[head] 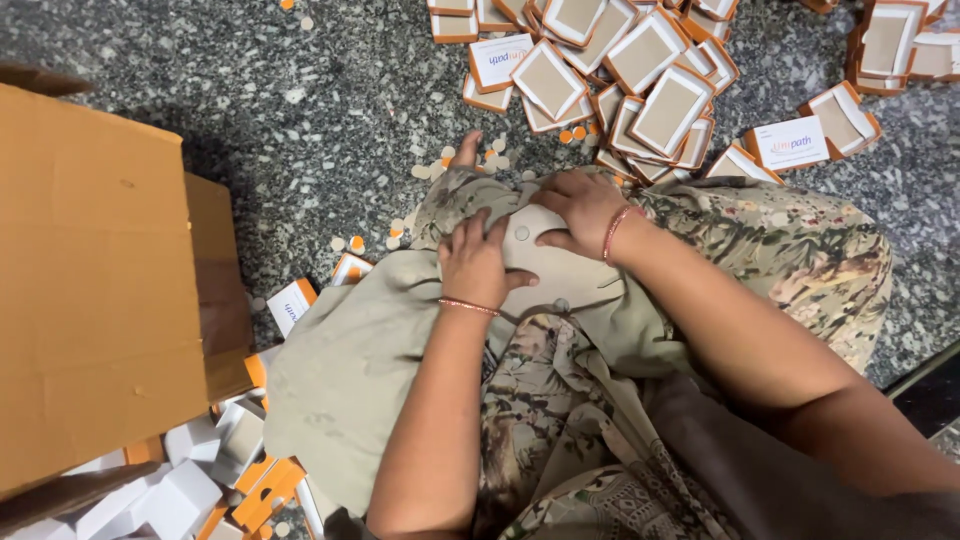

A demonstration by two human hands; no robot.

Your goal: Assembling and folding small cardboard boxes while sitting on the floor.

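Though both hands press flat and unclenched on the lap, what lies beneath the beige cloth [560,265] stays hidden; left hand [478,262] and right hand [580,210] rest on it, side by side.

Speckled grey stone floor [300,110]. Large brown cardboard carton [95,290] at left, its side flap [222,290] hanging open. Heap of small orange-and-white boxes [620,70] at top centre, mostly lying open side up; a smaller cluster [900,45] at top right. More such boxes [200,480] piled below the carton. Small round paper discs [420,172], white and orange, scattered across the floor.
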